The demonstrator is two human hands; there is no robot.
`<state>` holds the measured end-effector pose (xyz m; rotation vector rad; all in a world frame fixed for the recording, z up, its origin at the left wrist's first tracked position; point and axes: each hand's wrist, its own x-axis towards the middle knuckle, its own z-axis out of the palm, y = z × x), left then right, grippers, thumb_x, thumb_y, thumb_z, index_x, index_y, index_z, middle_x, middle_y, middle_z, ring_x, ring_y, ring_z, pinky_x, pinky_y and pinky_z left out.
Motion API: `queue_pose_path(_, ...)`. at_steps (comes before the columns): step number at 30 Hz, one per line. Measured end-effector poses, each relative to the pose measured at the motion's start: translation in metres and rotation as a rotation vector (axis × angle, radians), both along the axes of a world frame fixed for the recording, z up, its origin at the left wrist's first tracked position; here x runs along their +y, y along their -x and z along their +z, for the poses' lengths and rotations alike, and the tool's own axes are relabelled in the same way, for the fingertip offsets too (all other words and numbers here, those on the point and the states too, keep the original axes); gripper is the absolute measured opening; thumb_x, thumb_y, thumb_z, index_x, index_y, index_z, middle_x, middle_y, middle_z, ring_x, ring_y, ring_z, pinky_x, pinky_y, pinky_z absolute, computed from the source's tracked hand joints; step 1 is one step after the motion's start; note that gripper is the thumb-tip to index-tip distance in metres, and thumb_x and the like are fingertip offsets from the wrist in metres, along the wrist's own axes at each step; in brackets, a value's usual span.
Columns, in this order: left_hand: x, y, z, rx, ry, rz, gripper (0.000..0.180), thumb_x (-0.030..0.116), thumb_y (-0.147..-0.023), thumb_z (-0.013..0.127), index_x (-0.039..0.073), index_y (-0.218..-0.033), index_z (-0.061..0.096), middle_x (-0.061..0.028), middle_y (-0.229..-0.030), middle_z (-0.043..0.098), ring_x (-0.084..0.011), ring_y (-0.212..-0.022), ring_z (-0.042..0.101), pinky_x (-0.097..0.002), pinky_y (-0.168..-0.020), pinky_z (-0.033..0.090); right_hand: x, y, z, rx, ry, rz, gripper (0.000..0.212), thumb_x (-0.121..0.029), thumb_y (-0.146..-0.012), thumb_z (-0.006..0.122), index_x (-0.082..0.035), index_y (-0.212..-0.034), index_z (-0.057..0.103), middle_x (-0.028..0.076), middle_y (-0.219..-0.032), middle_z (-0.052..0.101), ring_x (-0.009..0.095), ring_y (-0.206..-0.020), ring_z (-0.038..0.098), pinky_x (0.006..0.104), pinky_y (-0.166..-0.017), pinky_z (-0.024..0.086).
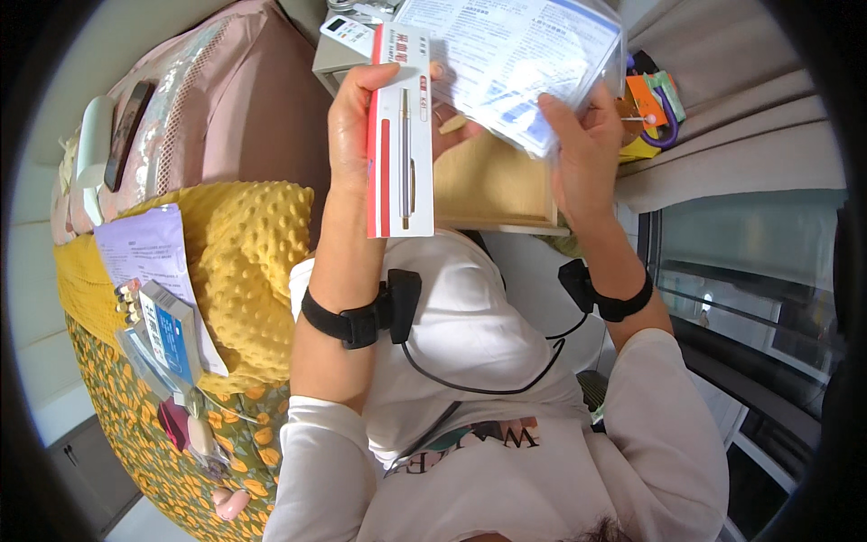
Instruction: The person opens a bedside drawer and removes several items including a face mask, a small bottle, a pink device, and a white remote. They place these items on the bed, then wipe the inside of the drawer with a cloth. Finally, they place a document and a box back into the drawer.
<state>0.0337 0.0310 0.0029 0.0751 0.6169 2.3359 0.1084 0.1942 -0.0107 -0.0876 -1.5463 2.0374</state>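
The left hand (353, 135) is gripping a long, white-and-red cardboard box (420, 149) printed with a pen picture, thumb pressing at its left edge. The right hand (585, 144) is pinching the lower right corner of a clear plastic sleeve of white-and-blue printed sheets (515, 59). Both items are being held up just beyond the lap, and the sleeve is partly overlapping an open, pale wooden drawer (506, 185). A white, slim remote control (348, 34) is lying beyond the box. Leftward, a yellow, dimpled fabric blanket (244, 271) is covering part of the bed.
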Motion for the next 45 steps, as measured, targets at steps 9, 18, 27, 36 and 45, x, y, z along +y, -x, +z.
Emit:
queue_pose_path(9,-0.011,0.015,-0.015,0.152,0.254,0.303,0.034,0.025,-0.082,0.051,-0.004,-0.093,0.062,-0.0131,-0.084,0.064,-0.0187,-0.073,0.062,-0.0264,-0.070,0.052,0.116,-0.072,-0.044,-0.450,-0.381,0.498,0.029,-0.018,-0.090,0.057,-0.002,-0.115,0.057,0.004,-0.110,0.061,0.013,-0.103,0.055,0.0277,-0.091,0.043)
queue_pose_path(18,-0.017,0.020,-0.013,0.164,0.024,0.204,0.034,0.017,-0.081,0.053,-0.009,-0.102,0.050,-0.0216,-0.101,0.059,-0.0245,-0.098,0.057,-0.0301,-0.096,0.041,0.181,-0.183,-0.299,-1.414,-1.225,0.321,0.041,-0.029,-0.082,0.065,-0.021,-0.121,0.058,0.014,-0.132,0.044,0.033,-0.123,0.037,0.0467,-0.100,0.032)
queue_pose_path(27,-0.032,0.025,-0.011,0.121,-0.038,0.211,0.049,0.014,-0.079,0.053,-0.007,-0.120,0.036,-0.0155,-0.106,0.048,-0.0246,-0.109,0.046,-0.0339,-0.103,0.030,0.163,-0.190,-0.357,-1.834,-1.441,0.793,0.058,-0.043,-0.083,0.061,-0.027,-0.136,0.045,0.009,-0.154,-0.002,0.033,-0.141,-0.010,0.0636,-0.106,0.012)
queue_pose_path(36,-0.069,0.043,-0.020,0.065,0.019,0.362,0.056,0.016,-0.070,0.059,-0.013,-0.116,0.046,-0.0278,-0.107,0.055,-0.0374,-0.106,0.052,-0.0484,-0.103,0.033,0.169,-0.192,-0.358,-1.831,-1.379,0.753,0.065,-0.039,-0.085,0.059,-0.028,-0.143,0.033,0.002,-0.155,-0.001,0.026,-0.141,-0.012,0.0649,-0.106,0.012)
queue_pose_path(45,-0.085,0.043,-0.023,-0.050,-0.073,0.590,0.051,0.008,-0.066,0.058,-0.013,-0.110,0.047,-0.0255,-0.097,0.053,-0.0334,-0.097,0.052,-0.0499,-0.103,0.030,0.169,-0.198,-0.378,-1.694,-1.190,0.422,0.060,-0.048,-0.086,0.056,-0.014,-0.134,0.047,0.011,-0.150,0.015,0.022,-0.140,0.008,0.0672,-0.103,0.013)
